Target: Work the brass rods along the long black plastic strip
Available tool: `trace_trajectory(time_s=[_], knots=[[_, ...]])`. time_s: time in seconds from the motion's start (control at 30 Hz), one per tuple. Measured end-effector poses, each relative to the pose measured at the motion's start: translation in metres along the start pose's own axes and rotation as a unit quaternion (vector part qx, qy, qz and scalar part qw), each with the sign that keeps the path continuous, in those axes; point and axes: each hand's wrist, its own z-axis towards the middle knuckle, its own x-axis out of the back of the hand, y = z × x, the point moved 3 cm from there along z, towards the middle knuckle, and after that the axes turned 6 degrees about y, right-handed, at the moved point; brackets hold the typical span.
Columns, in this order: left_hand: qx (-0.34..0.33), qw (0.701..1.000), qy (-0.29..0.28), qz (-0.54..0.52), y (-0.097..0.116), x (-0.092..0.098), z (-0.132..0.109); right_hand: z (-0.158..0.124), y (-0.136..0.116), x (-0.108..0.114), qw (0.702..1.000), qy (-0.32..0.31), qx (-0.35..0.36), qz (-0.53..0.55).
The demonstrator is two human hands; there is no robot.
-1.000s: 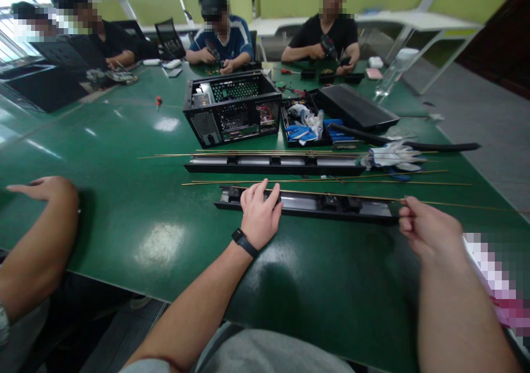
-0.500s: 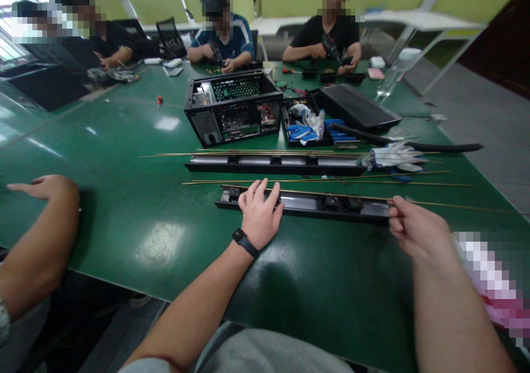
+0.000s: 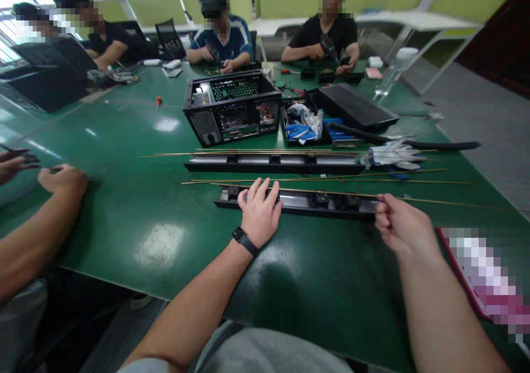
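A long black channel rail with a shiny inner track lies in front of me on the green table. My left hand, with a watch on its wrist, rests over its left half, fingers spread and partly hiding a small black block. Black blocks also sit in the track farther right. At the rail's right end, my right hand is closed, pinching a thin brass-coloured rod that runs along the rail's far side. Loose rods and a second black rail lie just behind.
Behind the rails stand an open computer case and a black tray with gloves. A black tube and white gloves lie right. A neighbour's arm is at left; several people sit across the table.
My right hand has moved left with the rod, whose left end now shows beyond my left hand. A block in the track has shifted slightly left. The neighbour's hands have moved.
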Motion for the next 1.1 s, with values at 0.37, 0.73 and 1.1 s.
trace_trajectory(time_s=[0.37,0.73,1.1], knots=[[-0.005,1.0,-0.009,0.02,0.001,0.003,0.002,0.023,0.011,0.007,0.999,-0.03,0.029,-0.013],[-0.008,1.0,0.01,0.01,-0.002,0.001,0.003,0.029,0.019,0.005,0.995,-0.095,0.023,-0.011],[-0.043,0.999,0.028,-0.006,0.002,0.002,0.001,0.038,0.02,0.011,0.997,-0.054,0.043,0.028]])
